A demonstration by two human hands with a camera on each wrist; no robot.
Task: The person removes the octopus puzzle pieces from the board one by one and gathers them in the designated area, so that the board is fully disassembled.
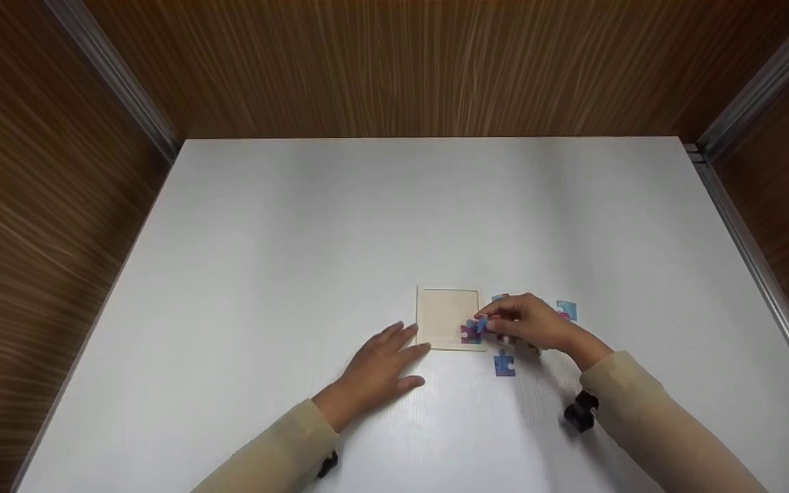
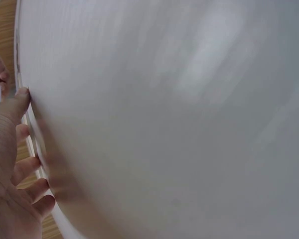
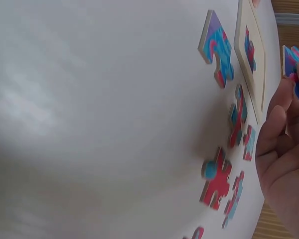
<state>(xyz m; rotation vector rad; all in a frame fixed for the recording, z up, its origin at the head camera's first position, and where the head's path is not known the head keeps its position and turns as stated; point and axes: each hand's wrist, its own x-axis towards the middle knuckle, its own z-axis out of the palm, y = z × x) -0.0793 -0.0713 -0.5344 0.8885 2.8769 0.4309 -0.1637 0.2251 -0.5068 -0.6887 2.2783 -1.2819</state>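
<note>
A square wooden puzzle frame lies on the white table, with a blue and pink jigsaw piece in its lower right corner. Between thumb and fingers, my right hand pinches another jigsaw piece, blue and purple with pink, just above that corner. My left hand lies with fingers spread, its fingertips touching the frame's left edge. In the left wrist view, the left thumb and fingers are extended. Part of the held piece is hidden by my right fingers in the head view.
Loose jigsaw pieces lie right of the frame: a blue one near its lower right, a light blue one farther right, and a red one among several under and around my right hand. Brown wood-grain panels border the table.
</note>
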